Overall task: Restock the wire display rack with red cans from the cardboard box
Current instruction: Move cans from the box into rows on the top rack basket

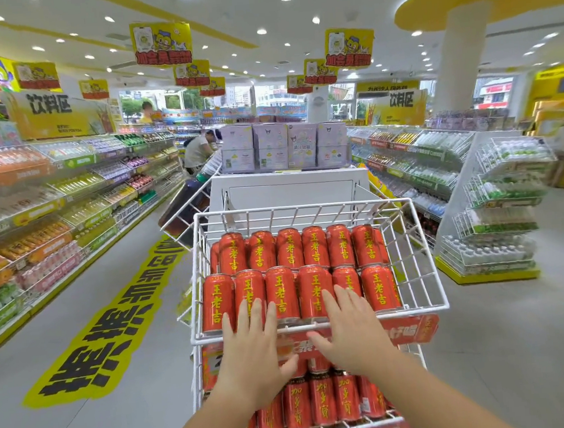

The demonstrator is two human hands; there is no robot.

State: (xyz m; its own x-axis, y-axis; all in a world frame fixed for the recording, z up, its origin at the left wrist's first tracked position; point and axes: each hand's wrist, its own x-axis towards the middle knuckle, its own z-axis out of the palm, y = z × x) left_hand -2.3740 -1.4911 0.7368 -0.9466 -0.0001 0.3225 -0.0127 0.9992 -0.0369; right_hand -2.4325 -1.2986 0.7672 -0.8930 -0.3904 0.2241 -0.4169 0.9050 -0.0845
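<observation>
Shelves of drinks (66,185) filled the frame's left, while at lower centre the left hand (251,346) and right hand (349,331), fingers spread and gripping nothing, pressed flat against the front red cans (282,292) in the wire display rack (421,263).

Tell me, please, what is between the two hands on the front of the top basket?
In the head view, between the left hand and right hand stand two front-row red cans, with the basket's white front wire below them.
</observation>
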